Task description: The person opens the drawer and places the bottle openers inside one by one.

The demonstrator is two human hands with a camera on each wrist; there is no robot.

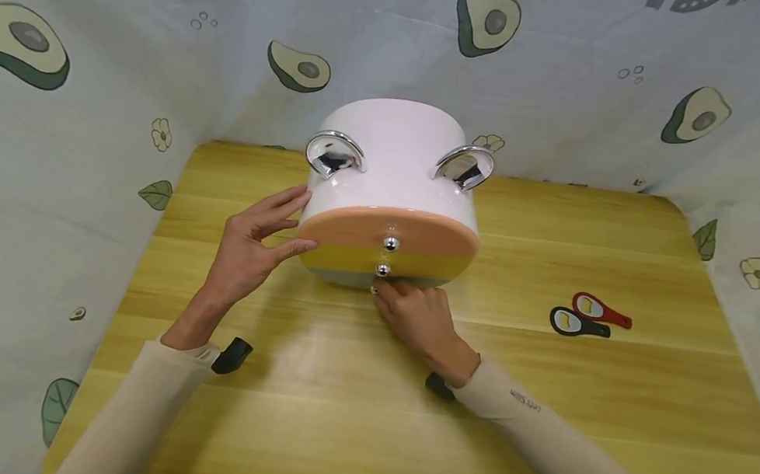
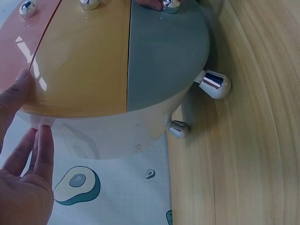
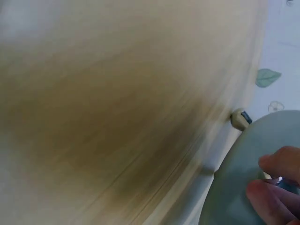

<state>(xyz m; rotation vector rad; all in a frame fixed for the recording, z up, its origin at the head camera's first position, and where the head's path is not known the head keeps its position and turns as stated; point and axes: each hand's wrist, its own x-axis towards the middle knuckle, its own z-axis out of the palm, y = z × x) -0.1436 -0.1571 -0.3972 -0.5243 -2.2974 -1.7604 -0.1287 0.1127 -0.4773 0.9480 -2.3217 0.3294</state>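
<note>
- I am looking at a white rounded drawer box point(image 1: 396, 161) sitting at the centre of the head frame, on the wooden table point(image 1: 543, 412); its front is showing pink, yellow and grey bands with chrome knobs.
- My left hand point(image 1: 248, 249) is pressing straight, spread fingers against the box's left side.
- My right hand point(image 1: 416, 315) is pinching the lowest knob point(image 2: 171, 4), fingers narrow.
- Two bottle openers point(image 1: 589, 316) are lying at the right.

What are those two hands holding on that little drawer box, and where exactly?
The right hand pinches the small silver knob of the grey bottom drawer; the left hand rests open-fingered against the white oval box's side.
</note>
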